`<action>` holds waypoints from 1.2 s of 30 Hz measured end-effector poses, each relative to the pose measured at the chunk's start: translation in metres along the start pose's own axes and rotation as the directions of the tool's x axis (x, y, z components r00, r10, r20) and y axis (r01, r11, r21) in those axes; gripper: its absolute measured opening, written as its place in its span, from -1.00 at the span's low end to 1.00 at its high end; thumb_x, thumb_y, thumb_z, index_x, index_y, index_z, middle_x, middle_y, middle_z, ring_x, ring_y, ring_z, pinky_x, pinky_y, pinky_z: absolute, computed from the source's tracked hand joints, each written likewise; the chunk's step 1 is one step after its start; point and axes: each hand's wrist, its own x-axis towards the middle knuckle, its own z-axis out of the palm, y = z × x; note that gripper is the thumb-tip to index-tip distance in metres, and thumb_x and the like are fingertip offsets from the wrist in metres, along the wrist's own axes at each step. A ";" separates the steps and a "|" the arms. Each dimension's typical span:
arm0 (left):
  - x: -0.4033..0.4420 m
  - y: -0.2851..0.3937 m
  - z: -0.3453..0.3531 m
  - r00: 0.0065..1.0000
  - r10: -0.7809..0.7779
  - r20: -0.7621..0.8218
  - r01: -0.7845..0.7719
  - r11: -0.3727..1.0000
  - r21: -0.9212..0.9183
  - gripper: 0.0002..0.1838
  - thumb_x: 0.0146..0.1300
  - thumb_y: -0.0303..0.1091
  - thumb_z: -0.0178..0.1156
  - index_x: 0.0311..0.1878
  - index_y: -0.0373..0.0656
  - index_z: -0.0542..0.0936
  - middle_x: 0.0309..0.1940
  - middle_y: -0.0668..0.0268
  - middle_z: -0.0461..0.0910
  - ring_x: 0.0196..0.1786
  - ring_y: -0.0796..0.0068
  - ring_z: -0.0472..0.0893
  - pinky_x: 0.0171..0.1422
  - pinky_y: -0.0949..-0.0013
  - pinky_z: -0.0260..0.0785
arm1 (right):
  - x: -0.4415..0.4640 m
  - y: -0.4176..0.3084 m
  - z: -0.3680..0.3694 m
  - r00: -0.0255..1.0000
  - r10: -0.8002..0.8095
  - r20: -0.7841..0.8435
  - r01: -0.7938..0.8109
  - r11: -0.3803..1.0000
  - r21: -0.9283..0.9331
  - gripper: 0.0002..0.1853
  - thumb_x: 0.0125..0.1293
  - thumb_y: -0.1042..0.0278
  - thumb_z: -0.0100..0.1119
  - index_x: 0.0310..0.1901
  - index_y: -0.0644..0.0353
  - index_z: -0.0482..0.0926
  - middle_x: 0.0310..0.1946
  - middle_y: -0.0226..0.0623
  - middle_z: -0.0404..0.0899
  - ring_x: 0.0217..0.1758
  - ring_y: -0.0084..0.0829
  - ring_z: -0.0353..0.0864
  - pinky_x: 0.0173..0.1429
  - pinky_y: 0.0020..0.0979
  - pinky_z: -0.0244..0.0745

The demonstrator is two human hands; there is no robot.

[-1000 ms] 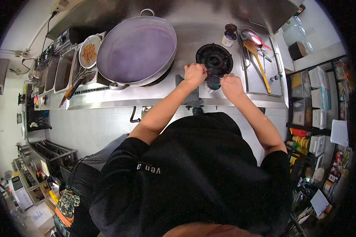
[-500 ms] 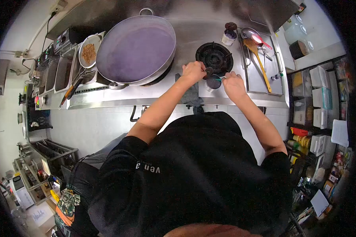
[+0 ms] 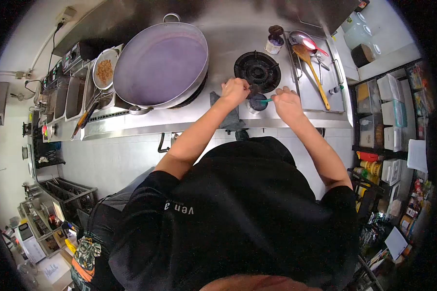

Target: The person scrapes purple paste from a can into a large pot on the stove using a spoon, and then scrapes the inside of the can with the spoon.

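Near the counter's front edge stands a small open can [image 3: 258, 108], its dark round lid [image 3: 254, 89] bent up at the back. At the can's left, my left hand [image 3: 235, 90] is closed with its fingertips at the lid's edge. From the right, my right hand [image 3: 287, 103] grips a thin tool with a teal end [image 3: 265, 101], which reaches into the can's mouth; its working end is hidden inside. A grey cloth [image 3: 230, 116] lies below my left hand. Just behind the can is a black gas burner [image 3: 257, 72].
A wide pot [image 3: 205, 58] of purple liquid stands at left, beside a strainer [image 3: 103, 70] with brown bits and metal pans [image 3: 75, 97]. A second opened can [image 3: 274, 44] is at the back. A wooden spatula [image 3: 315, 75] and ladle lie on the right tray [image 3: 332, 104].
The view has shifted slightly, moving the counter things a little left in the picture. Both hands stay at the can, and the teal tool now reaches farther over its mouth.
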 end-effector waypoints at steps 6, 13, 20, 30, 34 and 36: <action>0.003 0.002 0.004 0.990 0.141 -0.024 -0.142 0.988 -0.061 -0.81 0.01 -0.34 0.30 -0.29 -0.18 0.70 -0.32 0.17 0.69 -0.12 0.16 0.66 0.02 0.18 0.48 | -0.004 0.005 -0.061 0.996 0.044 0.079 -0.044 0.999 -0.003 -0.82 0.10 0.46 0.06 -0.35 0.14 0.69 -0.38 -0.23 0.58 -0.19 -0.22 0.58 -0.19 -0.25 0.54; 0.006 0.010 -0.022 0.963 0.246 -0.114 -0.239 0.968 0.074 -0.86 -0.01 -0.40 0.24 -0.36 -0.17 0.71 -0.37 0.10 0.67 -0.16 0.06 0.62 0.01 0.12 0.48 | 0.006 -0.001 -0.084 0.992 0.115 0.052 -0.116 0.993 0.028 -0.85 0.11 0.46 0.04 -0.40 0.17 0.64 -0.42 -0.13 0.58 -0.28 -0.15 0.63 -0.20 -0.19 0.56; 0.007 0.018 -0.093 0.942 0.264 -0.209 -0.232 0.959 0.164 -0.84 -0.01 -0.38 0.27 -0.34 -0.21 0.69 -0.40 0.10 0.66 -0.23 0.10 0.64 -0.08 0.14 0.49 | 0.041 -0.018 -0.140 0.986 0.159 0.044 -0.163 0.981 0.101 -0.85 0.16 0.34 0.11 -0.37 0.19 0.64 -0.39 -0.05 0.61 -0.30 -0.06 0.66 -0.17 -0.11 0.56; -0.010 0.029 -0.244 0.911 0.162 -0.379 -0.089 0.975 0.202 -0.83 0.00 -0.37 0.21 -0.33 -0.11 0.72 -0.34 0.12 0.67 -0.12 0.10 0.61 -0.02 0.14 0.50 | 0.124 -0.056 -0.207 0.996 0.078 -0.034 -0.075 0.993 0.091 -0.76 0.19 0.25 0.22 -0.17 0.18 0.67 -0.31 0.00 0.64 -0.18 -0.02 0.64 -0.08 -0.09 0.51; -0.013 0.008 -0.283 0.793 0.329 -0.512 -0.091 0.896 0.434 -0.85 -0.03 -0.38 0.23 -0.37 -0.19 0.68 -0.35 0.11 0.64 -0.12 0.09 0.59 -0.02 0.12 0.47 | 0.166 -0.082 -0.212 1.000 0.023 -0.019 -0.019 0.985 0.174 -0.74 0.23 0.22 0.19 -0.15 0.18 0.67 -0.31 0.06 0.64 -0.14 0.02 0.62 -0.04 -0.09 0.50; -0.013 -0.007 -0.295 0.748 0.427 -0.508 -0.086 0.821 0.565 -0.88 -0.03 -0.40 0.20 -0.43 -0.20 0.66 -0.41 0.13 0.62 -0.18 0.08 0.57 -0.03 0.11 0.47 | 0.195 -0.091 -0.196 1.000 -0.006 -0.001 0.006 0.978 0.210 -0.74 0.24 0.21 0.19 -0.14 0.18 0.67 -0.29 0.06 0.64 -0.14 0.02 0.62 -0.03 -0.08 0.49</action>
